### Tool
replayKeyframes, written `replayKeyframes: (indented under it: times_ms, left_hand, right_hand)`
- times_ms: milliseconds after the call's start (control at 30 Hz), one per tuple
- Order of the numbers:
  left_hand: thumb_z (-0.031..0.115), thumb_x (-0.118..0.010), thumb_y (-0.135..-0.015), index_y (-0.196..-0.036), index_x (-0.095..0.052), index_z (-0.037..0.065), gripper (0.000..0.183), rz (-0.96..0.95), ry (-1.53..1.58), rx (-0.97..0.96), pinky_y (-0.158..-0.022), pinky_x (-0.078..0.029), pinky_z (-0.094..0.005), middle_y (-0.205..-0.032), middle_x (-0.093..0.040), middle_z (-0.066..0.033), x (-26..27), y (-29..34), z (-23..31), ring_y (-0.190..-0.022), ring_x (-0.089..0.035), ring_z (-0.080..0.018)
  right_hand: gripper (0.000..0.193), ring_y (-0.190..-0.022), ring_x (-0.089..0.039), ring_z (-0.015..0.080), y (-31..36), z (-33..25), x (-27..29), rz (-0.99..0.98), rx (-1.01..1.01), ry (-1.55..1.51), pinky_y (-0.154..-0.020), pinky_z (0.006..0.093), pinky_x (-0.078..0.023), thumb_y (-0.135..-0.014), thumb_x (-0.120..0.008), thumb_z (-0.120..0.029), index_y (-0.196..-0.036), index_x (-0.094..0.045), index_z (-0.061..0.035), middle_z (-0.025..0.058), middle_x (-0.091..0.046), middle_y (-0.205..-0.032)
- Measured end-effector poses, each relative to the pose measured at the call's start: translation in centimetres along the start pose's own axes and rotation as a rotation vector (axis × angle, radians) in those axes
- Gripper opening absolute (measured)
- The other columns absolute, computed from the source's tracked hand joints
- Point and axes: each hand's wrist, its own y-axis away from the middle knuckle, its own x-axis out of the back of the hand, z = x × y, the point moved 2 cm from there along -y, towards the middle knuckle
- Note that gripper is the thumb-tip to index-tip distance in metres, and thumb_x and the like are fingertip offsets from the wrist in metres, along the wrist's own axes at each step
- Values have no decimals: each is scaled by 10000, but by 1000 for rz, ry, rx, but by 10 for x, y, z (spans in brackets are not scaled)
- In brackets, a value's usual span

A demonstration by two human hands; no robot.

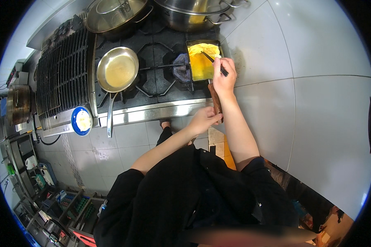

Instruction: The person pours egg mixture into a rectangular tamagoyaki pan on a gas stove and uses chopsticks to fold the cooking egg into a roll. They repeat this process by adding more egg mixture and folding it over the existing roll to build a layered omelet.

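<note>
A rectangular omelette pan (pixel 190 66) sits on the right burner of the stove. My left hand (pixel 204 121) is closed around the end of its brown wooden handle (pixel 214 98). Dark chopsticks (pixel 224 71) are gripped in my right hand (pixel 225 78) above the pan, their tips touching the egg. Folded, ruffled egg (pixel 202 50) lies along the far side of the pan. A smooth, bright yellow egg layer (pixel 200 70) covers the near part.
Left of the pan, a round steel frying pan (pixel 118 70) with pale liquid stands on the stove, its handle jutting past the front edge. A blue-rimmed bowl (pixel 83 121) sits near the grill grate (pixel 64 74). Large lidded pots (pixel 189 18) stand behind. A tiled wall (pixel 325 99) rises close on the right.
</note>
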Motion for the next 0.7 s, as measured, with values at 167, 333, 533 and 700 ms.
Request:
replayKeyframes:
  times_ms: [167,333,533,700]
  left_hand:
    - [243,-684,-955,-780,-497,58,316,-6,-33,9,-671,-535,-254,-734,-535,27,2,0,0,-708,-581,-71]
    - [259,-687,-953,-796,-515,56,309,2,-5,32,-687,-536,-252,-774,-591,3,2,2,2,-733,-605,-78]
    - [250,-671,-963,-874,-564,35,257,-43,8,40,-730,-538,-256,-894,-670,-41,5,0,-4,-824,-649,-102]
    - [231,-661,-969,-975,-605,12,225,-57,32,56,-762,-530,-258,-970,-695,-57,7,-2,-11,-879,-660,-115]
  right_hand:
    - [235,-773,-606,221,3,-2,6,-20,-45,-4,-724,313,-480,-962,-637,-158,-786,-662,-4,98,-613,-864]
    - [190,-727,-602,224,12,-7,25,46,-6,47,-685,318,-479,-939,-655,-119,-788,-637,-5,96,-601,-838]
    - [214,-772,-604,224,14,5,36,82,-32,104,-722,312,-477,-960,-643,-142,-792,-660,-10,99,-607,-847]
    - [175,-749,-602,249,9,20,26,83,25,108,-686,335,-486,-943,-654,-114,-815,-633,3,115,-601,-890]
